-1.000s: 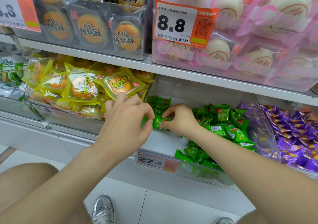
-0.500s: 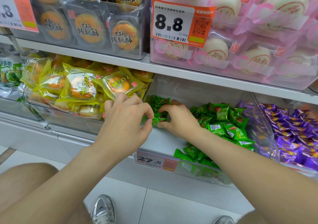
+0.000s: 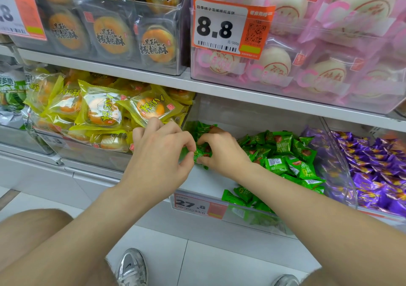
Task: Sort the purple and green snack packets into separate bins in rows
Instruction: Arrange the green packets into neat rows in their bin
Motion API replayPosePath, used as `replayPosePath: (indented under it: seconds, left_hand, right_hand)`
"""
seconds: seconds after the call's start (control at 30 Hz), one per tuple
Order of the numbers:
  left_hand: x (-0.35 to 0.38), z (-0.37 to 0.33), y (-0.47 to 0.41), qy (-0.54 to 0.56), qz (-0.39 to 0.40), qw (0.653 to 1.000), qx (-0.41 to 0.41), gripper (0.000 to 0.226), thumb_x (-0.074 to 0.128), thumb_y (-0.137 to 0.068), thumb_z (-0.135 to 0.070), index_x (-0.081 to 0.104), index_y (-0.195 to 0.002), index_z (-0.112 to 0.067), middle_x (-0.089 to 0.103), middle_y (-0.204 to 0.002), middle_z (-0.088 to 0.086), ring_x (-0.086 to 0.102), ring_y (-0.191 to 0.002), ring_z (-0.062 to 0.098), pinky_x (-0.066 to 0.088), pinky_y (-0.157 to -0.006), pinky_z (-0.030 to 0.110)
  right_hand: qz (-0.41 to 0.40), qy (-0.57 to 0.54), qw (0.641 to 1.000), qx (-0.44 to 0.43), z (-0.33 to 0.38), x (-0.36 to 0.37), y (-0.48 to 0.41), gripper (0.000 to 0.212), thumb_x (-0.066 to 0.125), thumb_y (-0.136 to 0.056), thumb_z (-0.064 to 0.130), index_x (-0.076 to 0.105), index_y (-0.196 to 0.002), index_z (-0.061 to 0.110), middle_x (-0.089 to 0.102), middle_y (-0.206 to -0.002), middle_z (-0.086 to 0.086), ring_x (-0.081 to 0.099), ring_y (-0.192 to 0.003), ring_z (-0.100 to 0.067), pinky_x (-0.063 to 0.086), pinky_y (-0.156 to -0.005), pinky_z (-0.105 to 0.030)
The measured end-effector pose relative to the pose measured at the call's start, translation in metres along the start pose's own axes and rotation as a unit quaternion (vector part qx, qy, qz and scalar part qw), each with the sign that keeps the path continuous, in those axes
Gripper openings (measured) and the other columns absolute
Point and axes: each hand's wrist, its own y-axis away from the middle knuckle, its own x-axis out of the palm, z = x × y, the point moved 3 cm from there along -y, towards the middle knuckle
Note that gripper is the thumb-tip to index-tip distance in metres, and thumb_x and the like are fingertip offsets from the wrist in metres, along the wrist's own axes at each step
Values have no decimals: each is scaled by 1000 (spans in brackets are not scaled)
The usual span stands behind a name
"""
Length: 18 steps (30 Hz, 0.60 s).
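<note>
Pinches one green snack packet (image 3: 201,153) between left hand (image 3: 160,153) and right hand (image 3: 223,151); likely light, crinkly, slippery film, best gripped by its crimped ends.

You see glossy, crinkled green plastic snack packets (image 3: 279,147) in a smooth clear plastic bin (image 3: 335,151), equally shiny purple plastic snack packets (image 3: 373,171), and a matt white shelf board (image 3: 241,92).

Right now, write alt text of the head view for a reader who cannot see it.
A person's left hand and right hand pinch one green snack packet at the left end of a clear bin; a loose heap of green packets lies to its right. Purple packets lie piled further right.
</note>
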Motion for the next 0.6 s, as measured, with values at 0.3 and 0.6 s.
replayPosePath:
  seconds: [0.3, 0.6]
  left_hand:
    - [0, -1, 0, -6, 1, 1000, -2, 8, 76, -87, -32, 71, -86, -39, 59, -93, -17, 37, -97, 15, 19, -76, 36]
    - [0, -2, 0, -9, 5, 1000, 0, 7, 75, -88, -33, 71, -87, -39, 59, -94, -18, 36, -97, 14, 15, -75, 35]
  right_hand:
    - [-10, 5, 1000, -7, 2, 3, -1, 45, 78, -86, 32, 67, -129, 24, 63, -119, -7, 66, -99, -31, 59, -82, -44]
    - [5, 32, 999, 0, 5, 8, -6, 25, 73, -84, 27, 72, -107, 17, 61, -98, -6, 63, -86, -31, 57, -67, -41]
